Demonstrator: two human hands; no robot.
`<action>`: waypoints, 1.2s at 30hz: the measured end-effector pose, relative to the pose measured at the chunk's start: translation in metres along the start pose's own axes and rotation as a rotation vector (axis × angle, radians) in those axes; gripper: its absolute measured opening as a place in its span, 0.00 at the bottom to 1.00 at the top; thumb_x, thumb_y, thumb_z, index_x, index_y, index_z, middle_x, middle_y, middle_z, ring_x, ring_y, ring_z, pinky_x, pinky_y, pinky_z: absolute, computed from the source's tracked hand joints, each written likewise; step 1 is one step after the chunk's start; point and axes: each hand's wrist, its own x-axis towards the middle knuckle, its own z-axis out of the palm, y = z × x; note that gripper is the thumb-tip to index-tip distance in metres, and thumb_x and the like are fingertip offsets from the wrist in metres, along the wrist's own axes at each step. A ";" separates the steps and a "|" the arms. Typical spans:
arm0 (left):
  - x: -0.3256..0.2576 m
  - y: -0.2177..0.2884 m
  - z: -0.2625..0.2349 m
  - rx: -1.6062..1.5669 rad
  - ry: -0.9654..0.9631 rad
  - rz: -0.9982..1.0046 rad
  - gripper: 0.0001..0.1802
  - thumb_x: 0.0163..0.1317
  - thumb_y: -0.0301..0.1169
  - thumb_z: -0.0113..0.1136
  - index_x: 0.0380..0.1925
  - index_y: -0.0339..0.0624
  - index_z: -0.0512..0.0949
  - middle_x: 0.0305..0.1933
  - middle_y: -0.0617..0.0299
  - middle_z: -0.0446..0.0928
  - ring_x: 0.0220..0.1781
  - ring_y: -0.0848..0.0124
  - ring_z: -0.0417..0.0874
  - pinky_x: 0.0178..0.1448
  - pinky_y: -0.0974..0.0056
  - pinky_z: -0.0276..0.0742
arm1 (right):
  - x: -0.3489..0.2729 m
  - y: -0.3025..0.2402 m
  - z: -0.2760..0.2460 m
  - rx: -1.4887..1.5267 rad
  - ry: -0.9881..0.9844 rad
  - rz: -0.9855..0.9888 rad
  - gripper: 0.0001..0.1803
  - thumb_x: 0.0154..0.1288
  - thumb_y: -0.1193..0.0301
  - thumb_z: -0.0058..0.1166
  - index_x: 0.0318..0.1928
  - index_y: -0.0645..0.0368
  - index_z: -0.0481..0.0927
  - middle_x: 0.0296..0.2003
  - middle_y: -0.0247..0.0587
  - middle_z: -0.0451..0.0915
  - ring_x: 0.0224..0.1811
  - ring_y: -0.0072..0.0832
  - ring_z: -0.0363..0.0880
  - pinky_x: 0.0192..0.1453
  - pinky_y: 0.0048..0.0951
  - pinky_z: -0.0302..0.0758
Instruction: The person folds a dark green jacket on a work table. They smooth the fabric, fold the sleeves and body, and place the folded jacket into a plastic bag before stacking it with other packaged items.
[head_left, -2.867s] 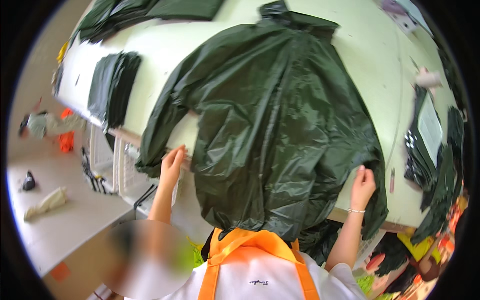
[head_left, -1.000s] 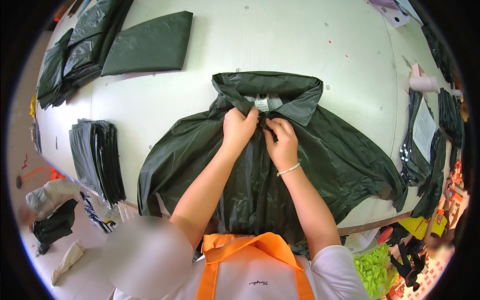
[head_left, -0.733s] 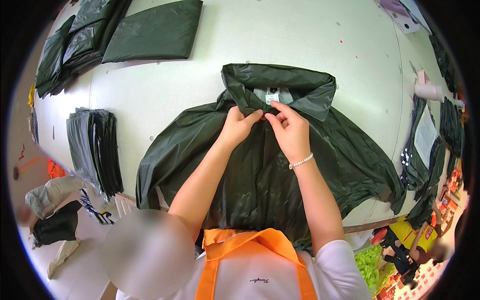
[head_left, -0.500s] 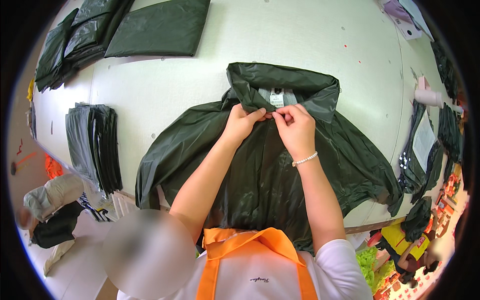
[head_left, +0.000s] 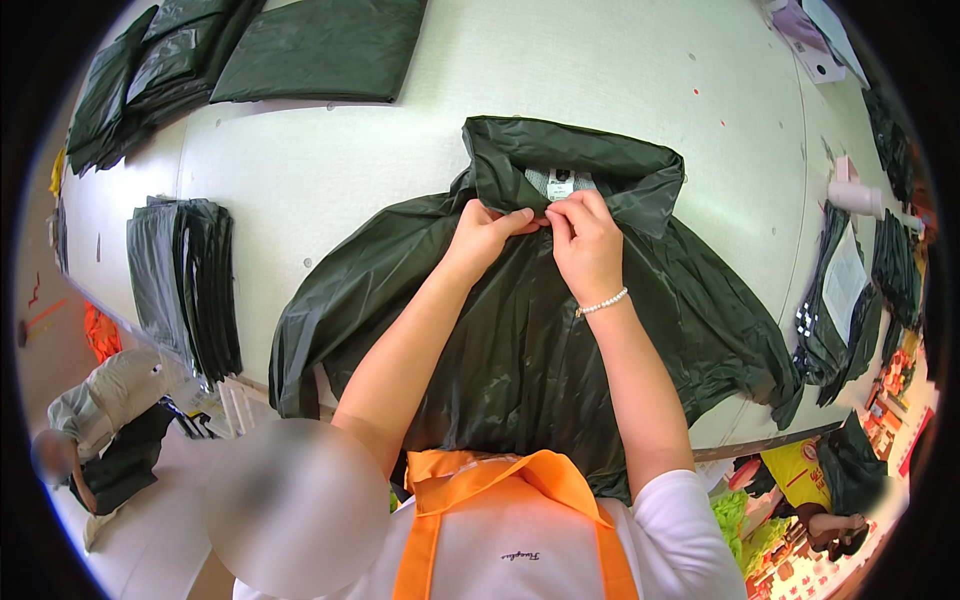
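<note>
Left hand and right hand, forearms converging, nearly meet at the neck of the jacket, thumbs and fingers clamped on its front edges. Glossy, creased, dark green, it lies spread across the smooth, pale table beneath a broad folded collar.

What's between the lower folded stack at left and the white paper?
In the head view, the green jacket, left hand and right hand at its collar.
</note>
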 end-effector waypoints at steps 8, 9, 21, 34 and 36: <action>0.006 0.008 0.016 0.178 0.146 -0.036 0.11 0.55 0.30 0.66 0.29 0.30 0.81 0.29 0.56 0.81 0.31 0.72 0.83 0.38 0.69 0.79 | 0.002 0.012 0.012 0.440 0.035 0.422 0.03 0.64 0.77 0.53 0.33 0.63 0.74 0.22 0.33 0.75 0.21 0.17 0.69 0.28 0.22 0.69; 0.009 0.004 0.017 0.215 0.161 -0.032 0.11 0.54 0.30 0.66 0.28 0.29 0.81 0.28 0.56 0.81 0.30 0.72 0.82 0.37 0.70 0.78 | 0.003 0.011 0.012 0.454 0.037 0.446 0.03 0.64 0.77 0.53 0.33 0.63 0.74 0.22 0.33 0.76 0.21 0.17 0.69 0.28 0.22 0.69; 0.013 -0.008 0.019 0.529 0.241 0.100 0.10 0.51 0.26 0.59 0.16 0.32 0.73 0.17 0.70 0.72 0.21 0.83 0.68 0.24 0.69 0.63 | 0.013 0.016 -0.001 0.553 -0.216 0.740 0.05 0.64 0.76 0.52 0.33 0.67 0.76 0.25 0.32 0.77 0.22 0.15 0.69 0.28 0.19 0.67; 0.012 -0.006 0.015 0.181 0.237 -0.006 0.11 0.56 0.29 0.62 0.34 0.31 0.78 0.31 0.58 0.80 0.30 0.71 0.81 0.38 0.68 0.79 | -0.033 0.055 -0.134 0.471 0.343 0.521 0.10 0.69 0.69 0.49 0.37 0.64 0.78 0.30 0.38 0.82 0.23 0.16 0.74 0.26 0.18 0.72; 0.013 -0.004 0.017 0.208 0.252 -0.016 0.11 0.57 0.29 0.62 0.34 0.31 0.78 0.32 0.59 0.80 0.31 0.72 0.82 0.38 0.69 0.79 | -0.055 0.133 -0.210 0.077 0.571 0.537 0.08 0.68 0.72 0.49 0.40 0.63 0.79 0.31 0.38 0.82 0.26 0.20 0.77 0.33 0.23 0.75</action>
